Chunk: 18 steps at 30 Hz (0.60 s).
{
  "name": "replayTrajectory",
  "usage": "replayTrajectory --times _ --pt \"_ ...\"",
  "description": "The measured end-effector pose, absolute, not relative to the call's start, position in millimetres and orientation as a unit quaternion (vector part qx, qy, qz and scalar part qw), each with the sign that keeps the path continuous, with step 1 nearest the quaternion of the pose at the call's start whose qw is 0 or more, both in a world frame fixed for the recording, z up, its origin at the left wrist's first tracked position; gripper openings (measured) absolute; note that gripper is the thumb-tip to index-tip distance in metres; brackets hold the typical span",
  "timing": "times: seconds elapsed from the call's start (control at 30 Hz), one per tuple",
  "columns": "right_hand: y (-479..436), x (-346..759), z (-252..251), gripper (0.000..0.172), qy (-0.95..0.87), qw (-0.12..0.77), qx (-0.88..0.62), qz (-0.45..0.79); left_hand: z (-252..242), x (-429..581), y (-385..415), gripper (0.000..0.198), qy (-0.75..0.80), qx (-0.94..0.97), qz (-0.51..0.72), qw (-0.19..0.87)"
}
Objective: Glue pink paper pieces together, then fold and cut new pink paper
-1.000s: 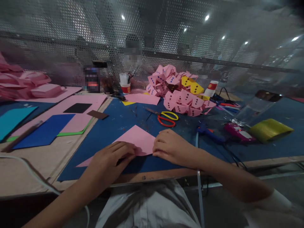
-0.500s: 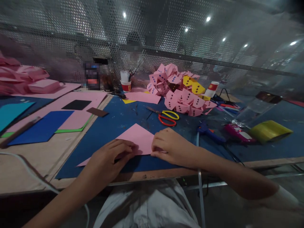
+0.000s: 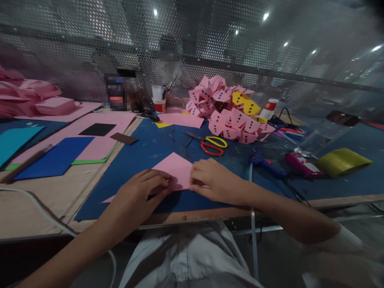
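A sheet of pink paper point(image 3: 179, 170) lies on the blue mat, its corner pointing away from me and its near edge running between my hands. My left hand point(image 3: 145, 186) rests on its left part, thumb and fingers curled together at the near edge. At the right part my right hand point(image 3: 214, 180) is closed, fingertips pinching the same edge. A pink tip shows beyond my left wrist. Scissors point(image 3: 214, 146) with one yellow and one red handle lie just past the paper. To the right of my right hand is a blue glue gun point(image 3: 267, 164).
Pink and yellow folded paper pieces point(image 3: 231, 112) with printed dots pile up behind the scissors. Farther right are a magenta tool point(image 3: 303, 165), a yellow roll point(image 3: 343, 162) and a clear container point(image 3: 330, 130). Coloured sheets point(image 3: 55, 158) lie left. A white cable point(image 3: 39, 214) crosses the wooden edge.
The view has shifted slightly. Both hands remain at the near edge of the pink paper, and less of its left tip shows past my left wrist.
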State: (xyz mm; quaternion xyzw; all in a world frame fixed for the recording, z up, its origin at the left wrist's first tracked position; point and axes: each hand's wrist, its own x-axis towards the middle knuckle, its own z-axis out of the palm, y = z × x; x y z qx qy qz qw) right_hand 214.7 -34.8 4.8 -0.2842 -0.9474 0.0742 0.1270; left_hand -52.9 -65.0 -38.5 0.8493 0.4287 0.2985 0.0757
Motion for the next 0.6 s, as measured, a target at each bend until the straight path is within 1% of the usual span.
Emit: replayTrajectory --times 0.13,0.4,0.6 --pt "-36.3 213.6 5.5 0.01 -0.941 0.138 -0.296 0.087 -37.9 -50.2 -62.7 0.027 0.434 0.847 0.294 0.087" --pt "-38.0 206.0 -4.9 0.014 -0.938 0.151 -0.303 0.075 -37.3 -48.9 -63.4 0.03 0.441 0.819 0.336 0.147" --pt "-37.7 205.5 -5.0 0.015 -0.935 0.148 -0.313 0.079 -34.3 -45.9 -63.6 0.031 0.439 0.822 0.335 0.142"
